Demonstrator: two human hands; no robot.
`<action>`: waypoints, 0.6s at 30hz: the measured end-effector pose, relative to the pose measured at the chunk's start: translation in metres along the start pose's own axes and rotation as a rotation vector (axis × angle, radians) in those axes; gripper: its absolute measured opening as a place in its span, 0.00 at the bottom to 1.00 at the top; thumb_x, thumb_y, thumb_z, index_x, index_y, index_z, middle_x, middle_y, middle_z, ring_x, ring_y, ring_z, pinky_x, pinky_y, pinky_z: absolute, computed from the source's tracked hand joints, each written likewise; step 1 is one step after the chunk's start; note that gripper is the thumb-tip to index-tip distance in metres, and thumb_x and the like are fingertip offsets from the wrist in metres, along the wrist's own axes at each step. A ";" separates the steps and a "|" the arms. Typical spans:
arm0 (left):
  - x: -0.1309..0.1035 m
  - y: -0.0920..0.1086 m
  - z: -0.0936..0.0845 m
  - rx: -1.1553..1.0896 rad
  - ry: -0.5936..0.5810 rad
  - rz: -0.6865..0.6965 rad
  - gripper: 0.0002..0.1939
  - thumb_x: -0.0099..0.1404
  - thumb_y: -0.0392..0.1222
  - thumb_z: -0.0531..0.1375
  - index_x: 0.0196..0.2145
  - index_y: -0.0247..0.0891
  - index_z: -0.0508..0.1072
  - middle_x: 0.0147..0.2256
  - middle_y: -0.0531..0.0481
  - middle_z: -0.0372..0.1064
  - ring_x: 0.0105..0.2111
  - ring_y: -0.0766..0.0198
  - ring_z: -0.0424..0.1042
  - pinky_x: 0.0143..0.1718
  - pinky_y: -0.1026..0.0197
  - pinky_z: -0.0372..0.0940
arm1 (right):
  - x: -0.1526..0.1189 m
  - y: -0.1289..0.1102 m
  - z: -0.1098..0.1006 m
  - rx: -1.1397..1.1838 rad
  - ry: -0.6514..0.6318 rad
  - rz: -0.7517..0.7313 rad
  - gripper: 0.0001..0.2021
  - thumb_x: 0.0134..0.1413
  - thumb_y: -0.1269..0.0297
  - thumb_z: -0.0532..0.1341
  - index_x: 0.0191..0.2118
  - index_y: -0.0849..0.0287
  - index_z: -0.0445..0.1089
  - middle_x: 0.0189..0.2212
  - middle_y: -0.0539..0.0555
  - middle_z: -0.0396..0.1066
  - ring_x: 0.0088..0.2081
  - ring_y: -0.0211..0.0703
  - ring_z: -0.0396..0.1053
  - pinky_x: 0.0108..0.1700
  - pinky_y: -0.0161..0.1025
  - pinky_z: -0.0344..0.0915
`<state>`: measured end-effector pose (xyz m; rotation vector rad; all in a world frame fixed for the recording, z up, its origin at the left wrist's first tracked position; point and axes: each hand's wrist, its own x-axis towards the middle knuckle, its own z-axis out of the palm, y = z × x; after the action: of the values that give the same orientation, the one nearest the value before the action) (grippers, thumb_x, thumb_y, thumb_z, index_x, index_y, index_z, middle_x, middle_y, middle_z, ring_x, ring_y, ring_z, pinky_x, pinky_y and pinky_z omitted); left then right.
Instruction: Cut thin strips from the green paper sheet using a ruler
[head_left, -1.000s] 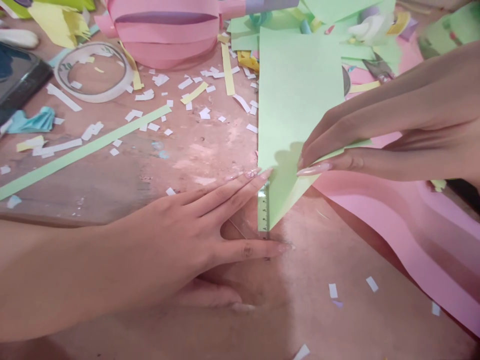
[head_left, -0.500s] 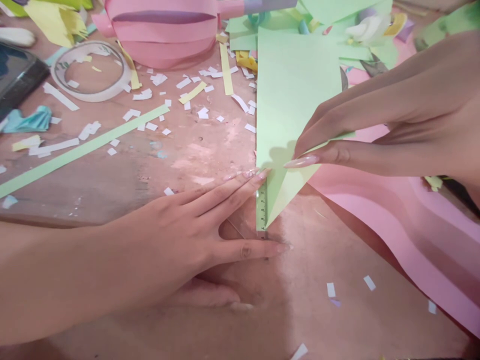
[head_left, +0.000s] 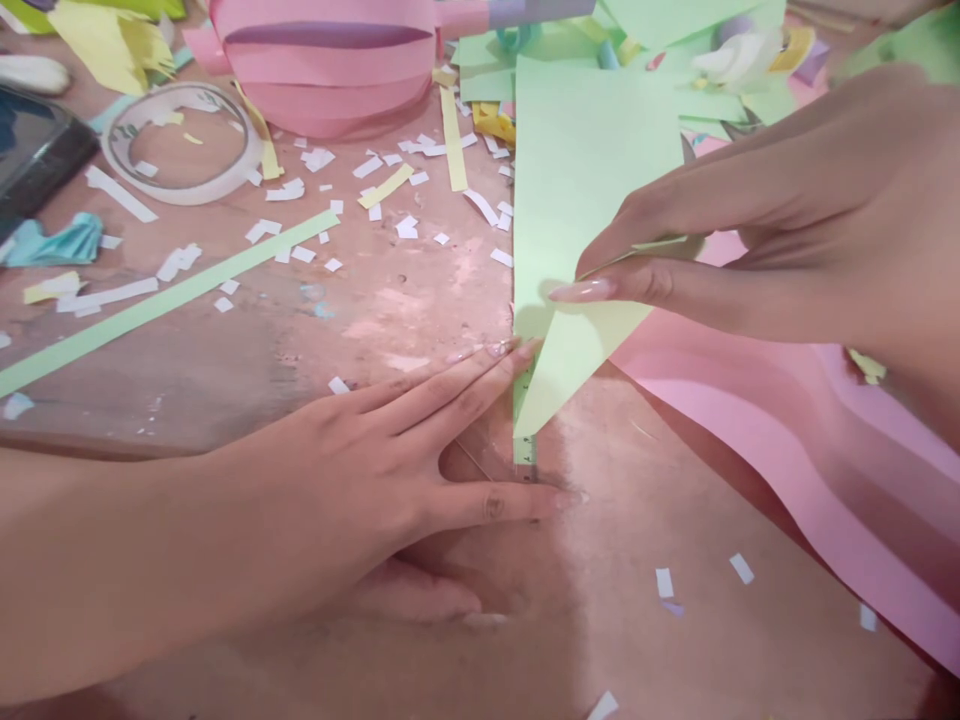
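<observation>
A brown table (head_left: 675, 670) spreads in front of me, and a pink sheet (head_left: 795, 440) curves across its right side. Near the middle lies a green sheet (head_left: 592, 150), its lower part lifted and folding over. My right hand (head_left: 772, 220) pinches that flap, thumb and fingers closed. My left hand (head_left: 397, 460) lies palm down, spread and gripping nothing, fingertips touching the green sheet's left edge, where a clear ruler (head_left: 527, 450) runs. Further left sit a tape roll (head_left: 202, 190) and tiny white scraps (head_left: 180, 262).
</observation>
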<state>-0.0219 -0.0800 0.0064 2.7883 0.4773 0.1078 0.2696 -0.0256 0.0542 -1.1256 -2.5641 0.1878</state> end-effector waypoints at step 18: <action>0.002 0.002 -0.007 0.034 -0.057 -0.015 0.32 0.75 0.68 0.55 0.73 0.67 0.61 0.64 0.41 0.68 0.65 0.36 0.69 0.51 0.44 0.75 | 0.003 0.007 0.012 0.025 0.222 0.004 0.16 0.71 0.52 0.64 0.33 0.55 0.78 0.23 0.45 0.68 0.27 0.32 0.57 0.32 0.39 0.54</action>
<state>-0.0206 -0.0790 0.0136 2.8120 0.4895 0.0164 0.2689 -0.0186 0.0422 -1.0772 -2.3582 0.0901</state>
